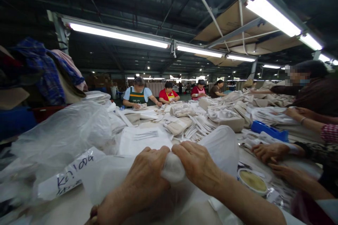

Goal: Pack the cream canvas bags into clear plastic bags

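Observation:
Both my hands are closed on the gathered neck of a clear plastic bag (173,170) in front of me. My left hand (144,172) grips it from the left with fingers curled over the bunched white plastic. My right hand (198,163) grips it from the right, knuckles up, touching the left hand's fingers. The bag (221,146) bulges out behind my right hand and spreads under my wrists. What is inside the bag I cannot make out.
A big plastic sack (66,133) with a handwritten label (71,175) lies at left. Piles of white packed goods (200,119) cover the long table. A co-worker's hands (269,151) rest at right near a blue tray (269,130) and a round tin (252,181). Several people work at the far end.

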Demonstrator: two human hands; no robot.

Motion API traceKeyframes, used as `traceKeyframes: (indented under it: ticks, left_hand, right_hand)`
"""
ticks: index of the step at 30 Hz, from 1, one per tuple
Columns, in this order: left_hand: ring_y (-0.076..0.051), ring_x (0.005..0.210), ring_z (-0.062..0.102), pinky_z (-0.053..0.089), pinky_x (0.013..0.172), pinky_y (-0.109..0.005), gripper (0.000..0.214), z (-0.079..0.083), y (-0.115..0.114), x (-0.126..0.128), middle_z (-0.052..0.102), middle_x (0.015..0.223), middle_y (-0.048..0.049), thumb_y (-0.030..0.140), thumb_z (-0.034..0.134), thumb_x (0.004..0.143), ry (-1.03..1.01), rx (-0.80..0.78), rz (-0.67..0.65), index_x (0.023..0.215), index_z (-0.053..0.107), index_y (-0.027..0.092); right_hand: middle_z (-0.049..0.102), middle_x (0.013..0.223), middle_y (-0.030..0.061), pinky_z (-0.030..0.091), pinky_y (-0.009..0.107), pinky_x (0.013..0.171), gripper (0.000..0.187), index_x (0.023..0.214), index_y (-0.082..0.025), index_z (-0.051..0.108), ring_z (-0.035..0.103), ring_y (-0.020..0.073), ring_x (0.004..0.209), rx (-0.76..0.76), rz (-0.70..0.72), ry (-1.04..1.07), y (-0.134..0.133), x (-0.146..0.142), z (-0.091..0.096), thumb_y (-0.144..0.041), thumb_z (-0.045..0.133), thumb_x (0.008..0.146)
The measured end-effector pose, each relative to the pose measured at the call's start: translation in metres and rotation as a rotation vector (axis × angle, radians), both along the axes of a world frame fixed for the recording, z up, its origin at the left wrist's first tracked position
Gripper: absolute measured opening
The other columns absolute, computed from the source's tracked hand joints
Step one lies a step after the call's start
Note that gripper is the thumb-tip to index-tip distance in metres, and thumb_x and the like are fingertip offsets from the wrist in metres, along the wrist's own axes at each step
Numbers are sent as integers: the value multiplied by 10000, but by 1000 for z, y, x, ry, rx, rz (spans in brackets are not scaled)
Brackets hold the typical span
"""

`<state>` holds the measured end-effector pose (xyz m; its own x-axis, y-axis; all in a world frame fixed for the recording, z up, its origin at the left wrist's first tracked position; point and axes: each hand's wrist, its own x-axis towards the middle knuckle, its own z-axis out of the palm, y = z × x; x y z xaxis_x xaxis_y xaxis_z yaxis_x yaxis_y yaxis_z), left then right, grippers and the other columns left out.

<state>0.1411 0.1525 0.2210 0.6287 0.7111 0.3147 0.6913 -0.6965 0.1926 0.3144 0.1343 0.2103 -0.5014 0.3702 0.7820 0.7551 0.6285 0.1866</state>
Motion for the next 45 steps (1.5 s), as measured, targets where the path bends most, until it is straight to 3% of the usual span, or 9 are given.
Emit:
traceKeyframes:
  ticks: [7,12,15,21,24,29,34,40,45]
  left_hand:
    - [-214,724,521,287,636,-303,231,7,-4,-2,608,782,-3,198,567,573,5,-107,66,785,477,213]
    - [-175,732,512,297,629,-276,241,9,-4,-8,591,784,30,212,661,575,-109,-259,15,746,492,208]
    - [-162,739,504,307,634,-267,266,10,-2,-13,586,785,43,195,702,547,-174,-358,25,738,516,199]
    - [-146,745,502,337,652,-246,204,14,2,-20,568,737,51,155,725,537,-323,-511,-77,681,582,178]
    - [-120,642,469,306,589,-236,186,14,3,-17,522,616,72,136,723,542,-310,-506,-18,604,552,172]
    - [-94,536,376,240,523,-238,266,13,5,-14,409,494,85,193,701,583,-293,-446,27,503,449,175]
    - [-86,519,333,211,522,-244,283,17,4,-17,351,486,81,240,638,629,-244,-409,0,497,396,176]
    - [-92,519,287,179,507,-248,387,16,27,-18,275,494,71,374,591,624,-292,-339,-11,483,281,192]
    - [-100,537,265,173,508,-254,380,31,51,-22,266,501,68,397,579,612,-347,-251,39,506,270,202]
  right_hand:
    - [569,688,20,347,247,568,191,828,-173,511,534,140,618,-343,44,215,10,-4,5,-209,341,908]
    - [361,537,-61,274,213,494,189,612,-193,429,339,85,515,-770,195,382,12,-5,17,-232,440,796]
    - [327,534,-65,248,206,464,177,584,-190,424,289,76,512,-902,266,510,13,-9,19,-262,456,741]
    - [391,551,-52,249,203,461,199,622,-165,504,314,75,527,-1025,302,666,16,-12,14,-337,523,720]
    - [411,567,-47,256,207,471,235,639,-159,522,330,77,535,-1095,332,665,16,-7,17,-373,553,731]
    - [509,673,-50,298,186,489,441,861,-163,610,438,96,610,-1164,182,270,5,4,36,-421,790,551]
    - [442,516,-91,226,184,420,334,622,-156,571,401,68,503,-1175,-76,96,-2,3,39,-304,847,505]
    - [388,425,-105,213,205,444,291,534,-148,551,368,63,470,-1136,-35,183,22,-7,33,-204,835,511]
    - [386,433,-96,240,214,475,221,520,-141,557,357,67,490,-1072,34,264,47,-14,51,-175,771,567]
